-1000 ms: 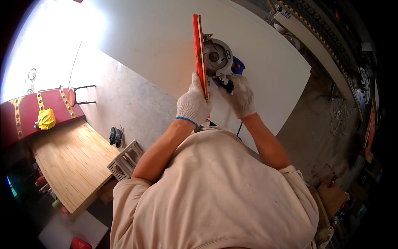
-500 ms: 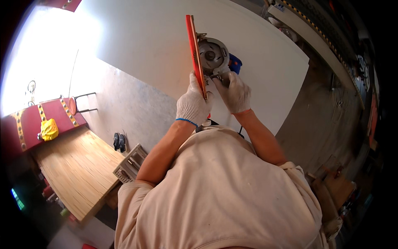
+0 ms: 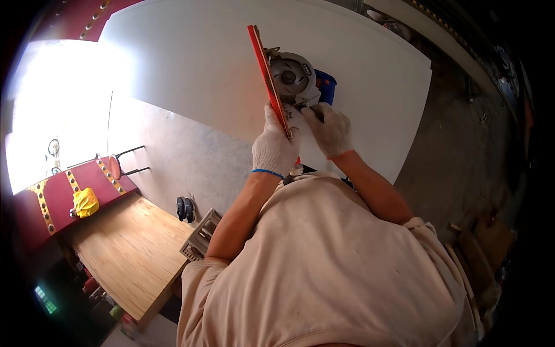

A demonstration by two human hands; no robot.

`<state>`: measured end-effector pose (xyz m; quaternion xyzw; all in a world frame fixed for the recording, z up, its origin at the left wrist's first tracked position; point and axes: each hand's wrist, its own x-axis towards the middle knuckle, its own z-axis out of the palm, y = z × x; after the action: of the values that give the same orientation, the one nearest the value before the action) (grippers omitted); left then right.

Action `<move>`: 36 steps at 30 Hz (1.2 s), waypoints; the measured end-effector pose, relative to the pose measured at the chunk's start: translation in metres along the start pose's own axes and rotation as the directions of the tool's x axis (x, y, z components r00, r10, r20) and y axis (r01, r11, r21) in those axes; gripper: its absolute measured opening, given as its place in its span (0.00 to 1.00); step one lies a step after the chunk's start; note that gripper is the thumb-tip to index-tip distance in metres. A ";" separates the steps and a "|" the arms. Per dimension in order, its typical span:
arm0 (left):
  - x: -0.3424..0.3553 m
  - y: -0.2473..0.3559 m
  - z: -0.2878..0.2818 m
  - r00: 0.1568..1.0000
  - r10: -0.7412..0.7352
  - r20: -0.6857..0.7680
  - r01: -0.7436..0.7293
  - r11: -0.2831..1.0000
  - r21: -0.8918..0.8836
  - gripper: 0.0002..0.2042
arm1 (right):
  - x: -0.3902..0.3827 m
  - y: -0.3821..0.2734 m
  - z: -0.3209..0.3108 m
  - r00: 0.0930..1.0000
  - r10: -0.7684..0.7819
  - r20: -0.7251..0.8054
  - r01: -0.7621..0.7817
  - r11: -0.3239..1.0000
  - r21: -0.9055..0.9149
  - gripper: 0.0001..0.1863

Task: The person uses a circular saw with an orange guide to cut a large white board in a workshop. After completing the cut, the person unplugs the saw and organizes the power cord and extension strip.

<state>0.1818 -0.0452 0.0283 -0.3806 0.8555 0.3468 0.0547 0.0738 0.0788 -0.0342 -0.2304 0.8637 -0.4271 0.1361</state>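
Note:
A circular saw [image 3: 291, 76] with a grey guard, a round blade and a blue motor housing [image 3: 326, 87] lies on the white tabletop. Along its left side stands a long, narrow red board [image 3: 265, 69] with a pale edge, tilted slightly. My left hand [image 3: 276, 141], in a white knitted glove with a blue cuff, is closed round the board's near end. My right hand [image 3: 330, 127], gloved in white with an orange cuff, has its fingers pinched together at the saw's near side, by small metal parts. What sits between those fingertips is hidden.
The white table [image 3: 370, 69] spreads beneath the saw. To the left are a wooden platform [image 3: 136, 248], dark shoes [image 3: 185, 209], a beige plastic crate [image 3: 199, 237], a stool [image 3: 115, 166] and a yellow bag [image 3: 85, 202] against a dark red panel. Boards [image 3: 491, 243] stand at lower right.
The view has shifted a little. The red board's far end leans further left, and my right hand's fingers have drawn back slightly from the saw's near side.

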 end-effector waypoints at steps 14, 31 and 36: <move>0.002 -0.003 -0.002 0.999 0.049 0.001 -0.049 0.997 -0.064 0.41 | -0.002 -0.014 -0.001 0.821 0.382 0.425 -0.569 0.488 0.661 0.22; 0.001 -0.004 0.001 1.000 0.020 -0.024 -0.022 0.995 -0.097 0.41 | -0.006 0.007 0.011 0.754 0.291 0.589 -0.639 0.115 0.760 0.20; 0.000 -0.002 -0.001 1.000 0.011 -0.021 -0.013 0.995 -0.097 0.40 | -0.001 0.013 0.019 0.660 -0.176 0.730 -0.668 -0.583 0.464 0.19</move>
<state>0.1834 -0.0465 0.0285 -0.3810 0.8406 0.3843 0.0255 0.0793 0.0735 -0.0562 0.1965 0.0138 -0.7748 0.6008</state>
